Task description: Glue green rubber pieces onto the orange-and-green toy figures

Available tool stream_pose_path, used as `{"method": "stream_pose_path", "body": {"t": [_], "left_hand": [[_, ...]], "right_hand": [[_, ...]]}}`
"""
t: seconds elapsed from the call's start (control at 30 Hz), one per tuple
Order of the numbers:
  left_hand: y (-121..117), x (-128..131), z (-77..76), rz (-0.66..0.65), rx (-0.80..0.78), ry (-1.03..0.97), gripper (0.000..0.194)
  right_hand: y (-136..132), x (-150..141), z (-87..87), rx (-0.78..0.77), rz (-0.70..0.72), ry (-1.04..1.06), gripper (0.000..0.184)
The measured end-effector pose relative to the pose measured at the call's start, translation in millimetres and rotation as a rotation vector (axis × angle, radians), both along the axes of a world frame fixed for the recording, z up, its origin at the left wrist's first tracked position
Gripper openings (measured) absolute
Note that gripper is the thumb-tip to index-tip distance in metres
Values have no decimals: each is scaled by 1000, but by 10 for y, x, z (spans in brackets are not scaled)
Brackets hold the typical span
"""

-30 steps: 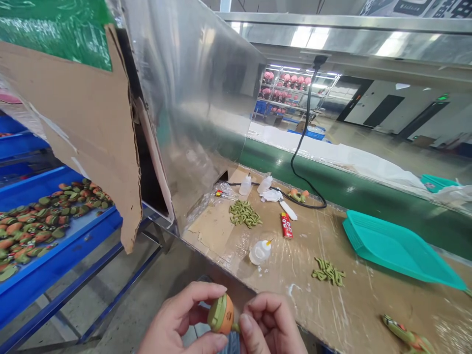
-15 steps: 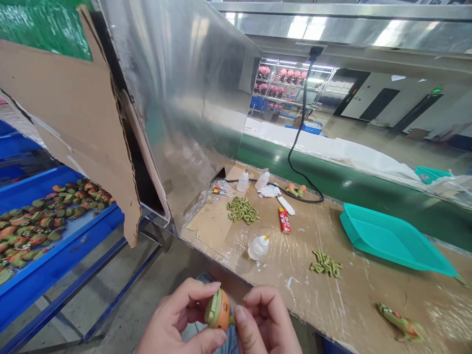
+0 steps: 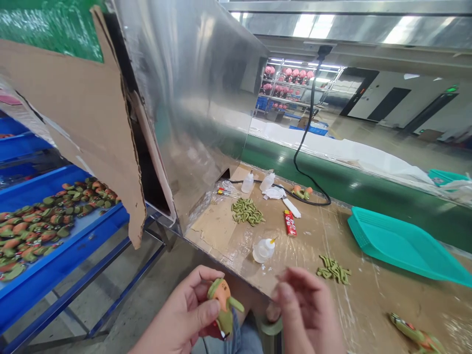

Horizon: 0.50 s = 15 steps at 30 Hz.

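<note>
My left hand [image 3: 188, 314] is closed around a small green and orange toy figure [image 3: 221, 297], thumb on its near side. A green limb-like piece [image 3: 236, 304] juts from the figure's right side. Apart from it, to the right, my right hand [image 3: 308, 309] is blurred by motion, its fingers loosely bent and apart with nothing seen in them. A small pile of green pieces [image 3: 334, 269] lies on the bench beyond that hand. Closest to both hands on the bench is a white squeeze bottle [image 3: 263, 250] with a yellow tip.
The cardboard-covered bench [image 3: 217, 236] also bears a larger pile of green pieces [image 3: 248, 212], a red packet [image 3: 289, 223], a teal tray [image 3: 401, 241] and another toy figure [image 3: 416, 335]. A black cable [image 3: 304, 132] hangs behind. Left, a blue bin [image 3: 73, 241] holds many figure parts.
My right hand has let go of the figure and moved right. The figure has turned in my left hand, so its green limb now shows. The view has shifted slightly.
</note>
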<state>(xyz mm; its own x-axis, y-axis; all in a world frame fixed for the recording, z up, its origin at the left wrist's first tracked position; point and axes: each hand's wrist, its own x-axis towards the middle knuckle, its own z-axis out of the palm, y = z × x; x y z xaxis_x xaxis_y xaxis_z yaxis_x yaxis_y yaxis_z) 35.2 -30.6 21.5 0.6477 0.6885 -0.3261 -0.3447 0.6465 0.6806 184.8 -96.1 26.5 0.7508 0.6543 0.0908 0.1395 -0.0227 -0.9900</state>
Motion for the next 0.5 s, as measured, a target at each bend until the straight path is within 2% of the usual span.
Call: {"method": "stream_pose_path", "body": {"t": [0.03,0.07,0.17,0.27,0.37,0.5], "left_hand": [[14,-6,6,-12,-23,-26,36],[23,-13,14,-26,-35,-50,35],[31,-39,40,-69,-41,-97,33],[27,-65,46,-99,-60,-106,38],[34,-75,33,-85,-67,-95,42],[54,-55,27,11,-14,-44,33]], "right_hand": [[35,114,-89,-31,-55,-95,42],[81,221,-191,-65,-49,-190,48],[256,434,-498,-152,26,-264,60],[386,487,-659,-180,81,-268,48],[402,449,-624,-157,113,-178,38],[259,296,-364,-61,203,29,42]]}}
